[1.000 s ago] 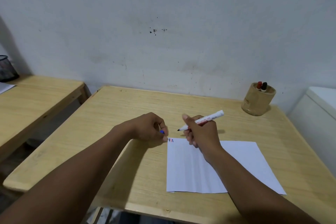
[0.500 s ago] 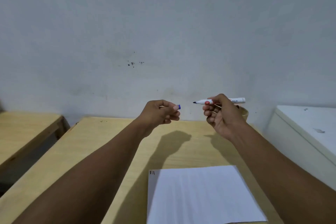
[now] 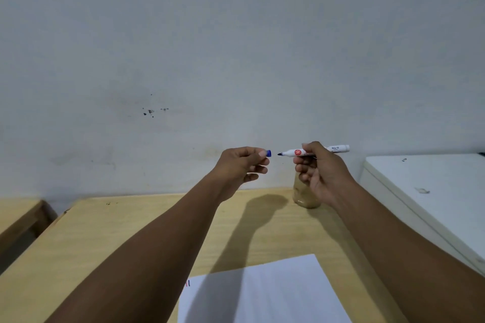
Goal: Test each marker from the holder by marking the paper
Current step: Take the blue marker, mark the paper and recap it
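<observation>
Both hands are raised in front of the wall, above the wooden table (image 3: pixel 110 238). My right hand (image 3: pixel 319 172) grips a white marker (image 3: pixel 295 152), uncapped, its dark tip pointing left. My left hand (image 3: pixel 242 165) pinches the blue cap (image 3: pixel 268 153), its end facing the tip with a small gap between them. The white paper (image 3: pixel 275 294) lies on the table near me, with short red and blue strokes (image 3: pixel 188 283) at its top left corner. The tan marker holder (image 3: pixel 304 195) stands at the table's back, mostly hidden behind my right hand.
A white cabinet or appliance top (image 3: pixel 430 191) stands to the right of the table. A second wooden table (image 3: pixel 18 211) is at the left, with a gap between. The grey wall is close behind.
My hands lifted from the paper to in front of the wall, the view tilting up. The cap and the marker tip have come closer together over the last half second.
</observation>
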The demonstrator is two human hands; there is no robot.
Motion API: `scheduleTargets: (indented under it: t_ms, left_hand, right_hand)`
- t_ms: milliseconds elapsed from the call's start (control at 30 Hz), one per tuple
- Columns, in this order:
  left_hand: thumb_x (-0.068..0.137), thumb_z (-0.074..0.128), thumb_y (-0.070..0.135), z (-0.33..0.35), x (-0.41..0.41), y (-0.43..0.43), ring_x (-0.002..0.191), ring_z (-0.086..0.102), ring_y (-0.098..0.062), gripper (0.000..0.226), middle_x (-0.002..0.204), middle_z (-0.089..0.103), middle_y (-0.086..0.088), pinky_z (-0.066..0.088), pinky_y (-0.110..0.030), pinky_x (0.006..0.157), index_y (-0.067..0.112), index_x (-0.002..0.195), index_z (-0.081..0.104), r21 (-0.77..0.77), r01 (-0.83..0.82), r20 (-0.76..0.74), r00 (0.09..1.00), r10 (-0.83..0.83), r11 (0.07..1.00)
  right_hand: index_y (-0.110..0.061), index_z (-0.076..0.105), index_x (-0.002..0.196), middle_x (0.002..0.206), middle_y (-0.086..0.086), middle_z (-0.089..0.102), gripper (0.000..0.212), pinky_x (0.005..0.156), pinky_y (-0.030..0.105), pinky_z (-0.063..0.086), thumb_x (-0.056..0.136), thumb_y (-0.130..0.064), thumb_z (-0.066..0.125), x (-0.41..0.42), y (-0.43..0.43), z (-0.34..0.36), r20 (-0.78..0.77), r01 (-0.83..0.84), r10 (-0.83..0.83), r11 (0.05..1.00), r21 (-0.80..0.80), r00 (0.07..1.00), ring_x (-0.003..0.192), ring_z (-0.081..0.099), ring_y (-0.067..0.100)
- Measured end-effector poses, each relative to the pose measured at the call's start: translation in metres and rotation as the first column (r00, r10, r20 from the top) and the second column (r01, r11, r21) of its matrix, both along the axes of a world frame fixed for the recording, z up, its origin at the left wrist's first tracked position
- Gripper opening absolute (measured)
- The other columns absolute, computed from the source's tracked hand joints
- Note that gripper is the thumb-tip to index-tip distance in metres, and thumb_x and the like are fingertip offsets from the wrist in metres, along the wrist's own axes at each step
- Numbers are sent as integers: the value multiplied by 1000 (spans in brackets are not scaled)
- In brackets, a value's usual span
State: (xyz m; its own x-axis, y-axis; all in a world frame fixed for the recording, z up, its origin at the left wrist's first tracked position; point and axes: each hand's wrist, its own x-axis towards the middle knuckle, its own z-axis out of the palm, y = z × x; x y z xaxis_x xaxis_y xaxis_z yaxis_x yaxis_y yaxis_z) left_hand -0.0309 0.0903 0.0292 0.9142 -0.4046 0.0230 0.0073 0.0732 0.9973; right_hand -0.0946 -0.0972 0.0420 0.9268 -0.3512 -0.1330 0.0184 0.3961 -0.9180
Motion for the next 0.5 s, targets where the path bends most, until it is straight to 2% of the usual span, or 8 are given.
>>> scheduleTargets:
  t_ms: [67,267,500]
  left_hand:
    - [94,70,24,0,2,-6,75,71,-16,23,84,76,2,51,-29,77,8,110,74,12,14,7,1000,-15,1000]
    - [93,72,24,-2,6,-26,76,71,-17,11,82,76,0,52,-28,75,14,97,75,31,49,27,998,-50,998]
    - [93,72,16,-3,17,-46,68,70,-16,9,74,72,-2,52,-26,70,9,91,75,-4,-8,83,997,8,1000]
  right_hand:
    - [-6,68,80,61,6,67,18,43,23,36,90,-20,64,3,-4,-2,11,2,-2,1000,-2,1000,47,57,13]
    - [-5,69,81,67,8,69,18,47,24,41,91,-20,69,11,-11,-11,39,-28,29,999,-23,999,52,64,14]
    - [-5,70,88,74,10,69,18,48,22,43,90,-22,74,20,-15,-18,89,-43,39,998,40,995,58,64,14]
